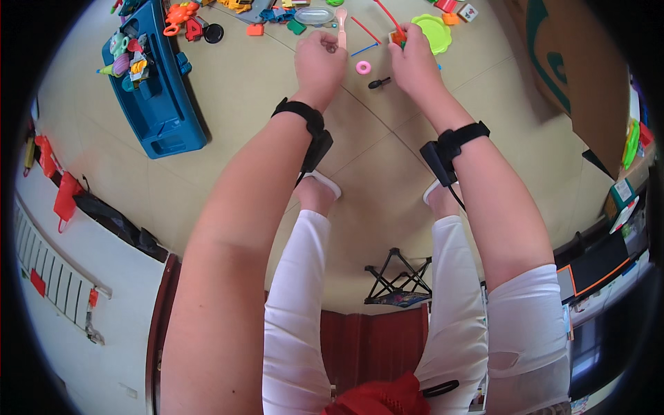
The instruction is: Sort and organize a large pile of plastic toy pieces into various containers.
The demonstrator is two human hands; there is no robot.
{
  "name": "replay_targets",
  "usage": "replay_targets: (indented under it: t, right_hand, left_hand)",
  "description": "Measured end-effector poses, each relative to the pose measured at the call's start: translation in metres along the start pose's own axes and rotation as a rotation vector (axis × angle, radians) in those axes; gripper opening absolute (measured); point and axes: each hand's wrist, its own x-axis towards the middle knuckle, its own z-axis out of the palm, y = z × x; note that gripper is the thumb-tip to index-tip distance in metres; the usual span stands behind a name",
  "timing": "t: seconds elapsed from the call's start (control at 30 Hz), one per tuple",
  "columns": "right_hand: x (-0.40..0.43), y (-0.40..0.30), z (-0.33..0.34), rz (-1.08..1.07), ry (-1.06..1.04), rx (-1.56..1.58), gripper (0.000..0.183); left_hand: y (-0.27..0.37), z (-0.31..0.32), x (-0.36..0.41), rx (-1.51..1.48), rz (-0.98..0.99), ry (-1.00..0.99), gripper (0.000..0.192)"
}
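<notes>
My left hand (320, 65) is over the tiled floor, its fingers curled. A pale pink toy spoon (341, 23) has its handle end at my left thumb; whether I grip it is unclear. My right hand (415, 62) pinches a thin red stick (390, 16) that slants up and left from the fingertips. A small orange and white toy piece (397, 38) shows at those fingertips, partly hidden. Between my hands are a second red stick (366, 30), a blue stick (364, 50), a pink ring (363, 67) and a small black toy piece (378, 83).
A blue plastic toy bin (176, 116) holding several toys lies at the left. Beyond my right hand is a lime-green scalloped plate (434, 33). A clear oval container (314, 15) and colored blocks (254, 29) line the far side. A large cardboard box (581, 72) stands right; a folding stool (398, 280) is behind my feet.
</notes>
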Motion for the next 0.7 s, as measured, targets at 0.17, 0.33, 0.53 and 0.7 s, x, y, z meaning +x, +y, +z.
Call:
replay_targets:
  t: [0.17, 0.33, 0.53, 0.7]
  right_hand:
    - [-0.032, 0.004, -0.043, 0.094, -0.050, 0.097, 0.041]
    - [-0.079, 0.003, -0.110, 0.144, -0.086, 0.123, 0.039]
    - [-0.119, -0.047, -0.230, 0.172, -0.060, 0.323, 0.038]
    - [-0.124, -0.059, -0.344, 0.225, 0.086, 0.478, 0.040]
  left_hand:
    - [-0.001, -0.028, -0.014, -0.046, -0.040, -0.034, 0.020]
    - [0.045, -0.055, -0.056, -0.083, -0.061, -0.149, 0.018]
    - [0.177, -0.071, -0.106, -0.525, -0.140, -0.341, 0.021]
    - [0.330, -0.063, -0.132, -0.433, 0.006, -0.565, 0.027]
